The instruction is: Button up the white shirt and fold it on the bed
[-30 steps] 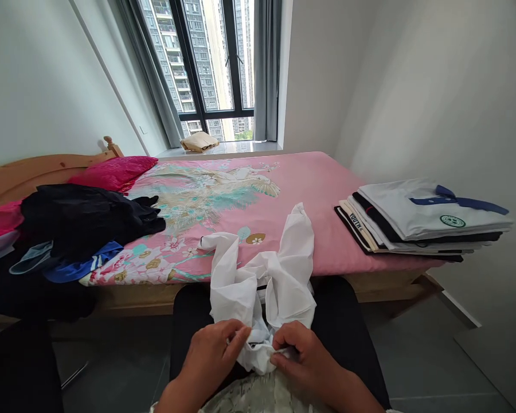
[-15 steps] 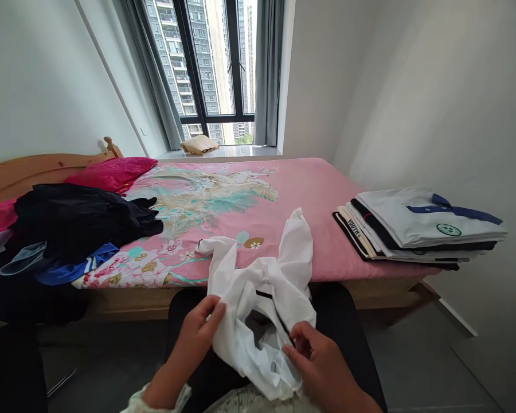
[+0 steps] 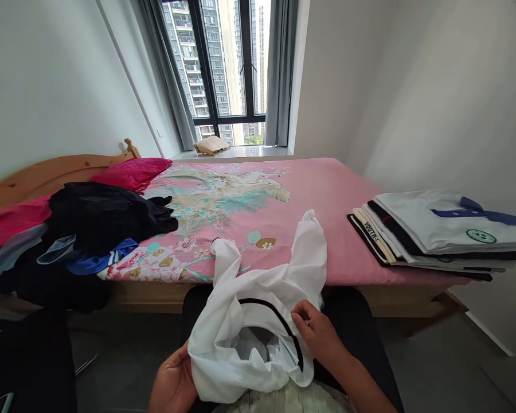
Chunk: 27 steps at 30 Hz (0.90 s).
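A white garment (image 3: 258, 304) with a black-trimmed neckline lies across my lap and onto the bed's near edge. My left hand (image 3: 174, 381) grips its lower left part, with the fingers hidden under the cloth. My right hand (image 3: 316, 332) pinches the fabric by the black trim at the right side of the neck opening. Both sleeves trail up onto the pink floral bedspread (image 3: 249, 212).
A stack of folded shirts (image 3: 438, 235) rests on the bed's right corner. A heap of dark and blue clothes (image 3: 90, 229) lies at the left, by a magenta pillow (image 3: 131, 172). A wooden bed frame (image 3: 155, 295), a window behind and grey floor to the right.
My hands have moved apart, spreading the garment's neck opening wider. The left hand dropped lower and under the cloth. The view shifted slightly left.
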Each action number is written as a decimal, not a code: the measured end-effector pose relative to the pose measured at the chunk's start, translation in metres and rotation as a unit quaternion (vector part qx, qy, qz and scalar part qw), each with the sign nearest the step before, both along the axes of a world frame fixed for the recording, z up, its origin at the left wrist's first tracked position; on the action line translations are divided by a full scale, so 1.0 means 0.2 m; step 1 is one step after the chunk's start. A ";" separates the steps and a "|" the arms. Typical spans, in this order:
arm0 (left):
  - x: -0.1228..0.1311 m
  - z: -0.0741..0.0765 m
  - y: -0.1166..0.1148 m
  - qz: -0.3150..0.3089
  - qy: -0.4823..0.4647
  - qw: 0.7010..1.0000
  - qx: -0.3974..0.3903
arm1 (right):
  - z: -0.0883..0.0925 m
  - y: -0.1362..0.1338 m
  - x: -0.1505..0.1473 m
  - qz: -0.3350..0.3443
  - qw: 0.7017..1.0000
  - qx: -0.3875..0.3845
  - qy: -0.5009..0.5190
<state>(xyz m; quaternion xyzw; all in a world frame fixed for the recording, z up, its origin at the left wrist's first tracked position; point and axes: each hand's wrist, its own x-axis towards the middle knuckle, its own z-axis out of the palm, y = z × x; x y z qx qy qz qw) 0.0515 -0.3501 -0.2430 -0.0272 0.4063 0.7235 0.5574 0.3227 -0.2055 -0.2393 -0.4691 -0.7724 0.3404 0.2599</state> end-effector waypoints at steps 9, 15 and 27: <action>0.18 0.13 0.09 -0.131 -0.066 0.989 0.015 | 0.05 -0.08 -0.32 0.129 0.966 0.205 -0.096; 0.18 0.22 0.17 -0.174 0.039 0.984 -0.013 | 0.10 0.04 -0.41 0.116 0.965 0.230 -0.052; 0.16 0.50 0.14 -0.067 0.827 0.544 0.127 | 0.53 0.05 -0.24 0.121 0.946 0.301 -0.024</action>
